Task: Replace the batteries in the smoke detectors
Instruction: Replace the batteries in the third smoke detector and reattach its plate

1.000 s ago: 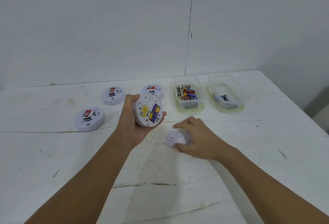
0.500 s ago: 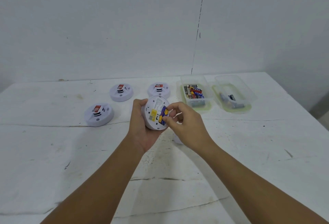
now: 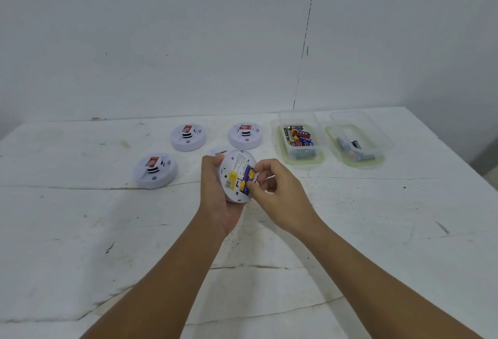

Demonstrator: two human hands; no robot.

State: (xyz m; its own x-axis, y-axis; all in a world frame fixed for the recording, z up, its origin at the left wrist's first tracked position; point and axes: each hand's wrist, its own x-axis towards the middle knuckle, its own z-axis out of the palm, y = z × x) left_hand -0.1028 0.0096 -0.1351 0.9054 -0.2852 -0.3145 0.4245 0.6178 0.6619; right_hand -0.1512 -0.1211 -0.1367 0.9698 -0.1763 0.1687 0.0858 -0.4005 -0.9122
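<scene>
White scuffed tabletop [image 3: 80,231] spreads under my arms, cracked lines running across it. Two clear plastic tubs sit at the far right: the left tub [image 3: 280,147] holds a heap of mixed batteries, the right tub [image 3: 377,134] only a few. Three round white smoke detectors rest face up at the far left and middle: one nearest me [image 3: 155,170], one behind it [image 3: 188,137], one further right [image 3: 245,135]. My left hand [image 3: 218,198] grips a fourth round white detector [image 3: 231,177] above the table, its back turned to me, battery bay uncovered. My right hand [image 3: 280,193] pinches the blue and yellow batteries [image 3: 247,178] seated in that bay, thumb and forefinger closed narrow on them.
</scene>
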